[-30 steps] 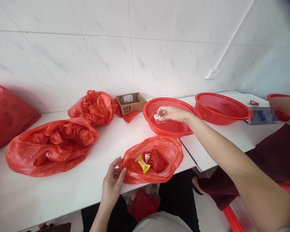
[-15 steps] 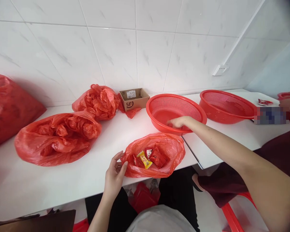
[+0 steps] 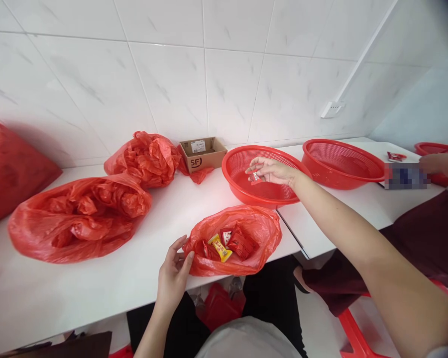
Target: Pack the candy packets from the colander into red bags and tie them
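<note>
My left hand (image 3: 174,272) pinches the left edge of a small red plastic bag (image 3: 263,226) lying open at the table's front edge. Inside the bag lie a yellow candy (image 3: 220,247) and several red wrapped candies (image 3: 240,243). My right hand (image 3: 272,171) reaches over the nearer red mesh basket (image 3: 239,161) and holds a small red wrapped candy (image 3: 256,178) in its fingertips, just above the basket's floor.
A large red bag (image 3: 78,216) lies at left, another crumpled red bag (image 3: 144,158) behind it, and a small cardboard box (image 3: 202,153) by the wall. A second red basket (image 3: 341,161) stands to the right. Another person's hand (image 3: 438,163) works at far right.
My right hand dipped down into the red basket, then rose again over it, now holding a red wrapped candy instead of the white one. My left hand stayed on the bag.
</note>
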Action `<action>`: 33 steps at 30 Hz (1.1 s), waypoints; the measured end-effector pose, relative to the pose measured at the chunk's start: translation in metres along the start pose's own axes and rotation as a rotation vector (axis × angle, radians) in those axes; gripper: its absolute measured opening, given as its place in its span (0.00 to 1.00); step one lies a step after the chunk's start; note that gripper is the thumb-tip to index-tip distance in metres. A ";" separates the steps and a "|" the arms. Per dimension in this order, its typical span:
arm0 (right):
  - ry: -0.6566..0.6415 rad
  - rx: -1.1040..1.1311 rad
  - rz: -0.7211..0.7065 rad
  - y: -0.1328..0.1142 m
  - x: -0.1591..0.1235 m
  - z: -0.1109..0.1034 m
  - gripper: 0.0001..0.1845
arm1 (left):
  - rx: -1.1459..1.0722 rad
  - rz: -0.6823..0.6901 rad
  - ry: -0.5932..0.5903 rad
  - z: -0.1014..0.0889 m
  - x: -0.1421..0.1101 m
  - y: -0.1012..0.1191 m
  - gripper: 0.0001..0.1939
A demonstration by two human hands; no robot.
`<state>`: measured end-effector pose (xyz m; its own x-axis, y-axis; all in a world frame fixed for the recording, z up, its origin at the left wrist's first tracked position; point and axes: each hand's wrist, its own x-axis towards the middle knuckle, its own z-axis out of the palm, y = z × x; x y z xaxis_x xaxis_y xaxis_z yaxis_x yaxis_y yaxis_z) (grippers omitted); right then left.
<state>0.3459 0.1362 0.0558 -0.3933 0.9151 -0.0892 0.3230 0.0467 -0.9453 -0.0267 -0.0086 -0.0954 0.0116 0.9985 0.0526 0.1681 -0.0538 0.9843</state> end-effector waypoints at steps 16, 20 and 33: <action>-0.265 0.229 -0.073 -0.038 -0.023 0.056 0.16 | 0.012 -0.011 0.003 0.002 0.000 0.002 0.25; 0.053 -0.028 -0.146 -0.036 -0.034 0.061 0.11 | -0.102 -0.037 0.009 -0.001 0.000 0.008 0.26; 0.625 -0.891 -0.131 0.020 -0.076 0.073 0.16 | -0.115 -0.177 0.048 -0.005 -0.013 0.021 0.32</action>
<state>0.3198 0.0384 0.0205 -0.0454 0.9117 0.4082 0.9160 0.2011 -0.3472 -0.0287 -0.0226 -0.0745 -0.0554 0.9916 -0.1171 0.0494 0.1199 0.9916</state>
